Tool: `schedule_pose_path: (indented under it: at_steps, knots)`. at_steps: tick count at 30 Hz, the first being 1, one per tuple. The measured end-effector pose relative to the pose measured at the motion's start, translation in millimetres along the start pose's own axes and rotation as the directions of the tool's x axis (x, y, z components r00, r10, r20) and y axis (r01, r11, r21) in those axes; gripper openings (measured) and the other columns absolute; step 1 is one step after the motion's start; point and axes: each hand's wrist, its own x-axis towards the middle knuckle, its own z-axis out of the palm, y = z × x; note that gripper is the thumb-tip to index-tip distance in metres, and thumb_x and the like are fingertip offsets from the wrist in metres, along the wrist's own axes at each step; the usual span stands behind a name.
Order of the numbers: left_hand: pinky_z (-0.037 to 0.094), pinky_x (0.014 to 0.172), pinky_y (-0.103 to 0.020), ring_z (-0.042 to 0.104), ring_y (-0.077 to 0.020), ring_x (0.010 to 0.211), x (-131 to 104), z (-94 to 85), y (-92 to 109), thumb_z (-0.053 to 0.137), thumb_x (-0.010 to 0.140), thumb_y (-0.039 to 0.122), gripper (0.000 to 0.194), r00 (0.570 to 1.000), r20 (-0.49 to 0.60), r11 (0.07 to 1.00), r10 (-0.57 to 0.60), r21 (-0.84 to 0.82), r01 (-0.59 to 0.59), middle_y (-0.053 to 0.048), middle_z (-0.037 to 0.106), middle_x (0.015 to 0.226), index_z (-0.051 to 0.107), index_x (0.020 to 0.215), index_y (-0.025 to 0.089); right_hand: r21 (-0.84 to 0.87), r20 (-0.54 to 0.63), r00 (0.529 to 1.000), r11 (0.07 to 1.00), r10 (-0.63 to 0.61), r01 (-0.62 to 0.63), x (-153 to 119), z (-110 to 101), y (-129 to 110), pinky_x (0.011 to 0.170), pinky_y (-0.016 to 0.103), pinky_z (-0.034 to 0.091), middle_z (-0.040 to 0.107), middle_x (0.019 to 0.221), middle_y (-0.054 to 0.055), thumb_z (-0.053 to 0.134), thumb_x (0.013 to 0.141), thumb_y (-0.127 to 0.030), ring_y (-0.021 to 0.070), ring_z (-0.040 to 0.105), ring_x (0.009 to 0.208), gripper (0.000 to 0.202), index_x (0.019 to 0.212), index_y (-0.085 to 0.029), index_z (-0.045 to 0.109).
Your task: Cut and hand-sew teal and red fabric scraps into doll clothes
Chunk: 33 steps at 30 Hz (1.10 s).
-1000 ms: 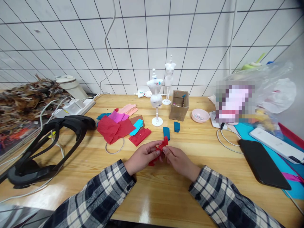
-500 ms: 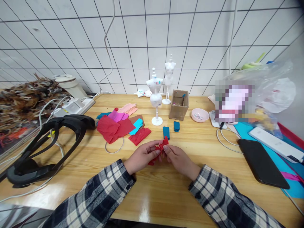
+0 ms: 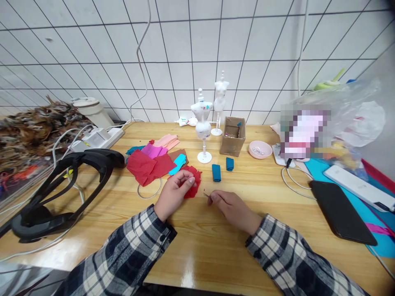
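Observation:
My left hand [image 3: 175, 192] is over the edge of a crumpled red piece [image 3: 195, 187], with thumb and forefinger pinched; whether it grips anything is too small to tell. To its right my right hand [image 3: 231, 207] is closed on a thin metal tool [image 3: 206, 194] whose tip points left. Two folded blue pieces [image 3: 216, 173] lie just beyond the hands. Left of them is a pile of coloured sheets, with a large red sheet [image 3: 143, 167] and a light blue strip [image 3: 178, 164]. A white dress form [image 3: 203, 123] stands behind.
Behind are a second white form [image 3: 219, 96], a cardboard box [image 3: 232, 142] and a pink bowl of beads [image 3: 260, 150]. At the left lie a black headset strap [image 3: 92, 193] and a power strip [image 3: 108, 139]. A black phone [image 3: 341, 211] and cables are at the right.
My hands have moved apart, the left one toward the pile. The red piece that was between them now lies by my left hand. The thin tool has come into view in my right hand.

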Motion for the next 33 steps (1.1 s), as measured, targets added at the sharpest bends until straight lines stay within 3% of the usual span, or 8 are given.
schedule_pose_path:
  at_steps: [4,7,14,23,28,33]
  knots:
    - [0.042,0.062,-0.026,0.054,-0.0120,0.063,-2,4.8,-1,0.067,0.079,0.047,0.034,0.989,0.097,0.983,-0.109,-0.136,0.122,0.001,0.061,0.067,0.059,0.089,0.016,0.357,0.096,0.989,0.923,0.117,-0.144,-1,5,2,0.043,0.022,0.036,0.064,0.060,-0.001,0.024,0.096,-0.060,0.0101,0.049,0.040,0.049,0.087,-0.020,0.052]
    - [0.040,0.060,-0.024,0.052,-0.0108,0.062,-4,11.2,0,0.071,0.075,0.047,0.040,0.976,0.164,0.974,-0.144,-0.153,0.170,0.001,0.061,0.068,0.063,0.096,0.014,0.488,0.146,0.981,0.853,0.129,-0.184,-1,9,0,0.036,0.021,0.033,0.068,0.063,0.001,0.023,0.093,-0.066,0.0100,0.049,0.036,0.051,0.089,-0.021,0.047]
    - [0.038,0.059,-0.023,0.051,-0.0108,0.062,-4,12.0,-2,0.068,0.077,0.047,0.041,0.962,0.221,0.972,-0.162,-0.131,0.194,0.001,0.060,0.069,0.066,0.100,0.013,0.424,0.046,0.996,0.901,0.082,-0.094,0,14,3,0.036,0.018,0.034,0.067,0.064,0.000,0.024,0.094,-0.064,0.0074,0.045,0.035,0.049,0.089,-0.021,0.047]
    - [0.029,0.051,-0.022,0.043,-0.0085,0.053,-5,13.8,-2,0.062,0.081,0.049,0.036,0.940,0.292,0.982,-0.174,-0.015,0.186,0.003,0.054,0.057,0.067,0.084,0.014,0.387,0.036,0.995,0.917,0.089,-0.096,0,15,3,0.036,0.018,0.033,0.066,0.062,-0.001,0.023,0.094,-0.063,0.0076,0.045,0.035,0.049,0.088,-0.021,0.047]
    - [0.030,0.052,-0.022,0.043,-0.0088,0.054,-6,13.7,0,0.063,0.081,0.048,0.036,0.950,0.246,0.975,-0.190,-0.064,0.212,0.002,0.054,0.059,0.068,0.090,0.013,0.395,0.036,0.994,0.912,0.107,-0.113,0,15,3,0.035,0.018,0.032,0.063,0.057,-0.002,0.023,0.094,-0.064,0.0081,0.043,0.034,0.050,0.086,-0.021,0.047]
    - [0.029,0.052,-0.023,0.041,-0.0084,0.053,-6,13.0,0,0.061,0.082,0.047,0.035,0.939,0.287,0.979,-0.190,-0.022,0.205,0.002,0.055,0.059,0.067,0.087,0.012,0.398,0.027,0.994,0.911,0.106,-0.108,0,16,4,0.036,0.019,0.031,0.059,0.053,-0.003,0.022,0.095,-0.063,0.0084,0.042,0.036,0.049,0.086,-0.021,0.047]
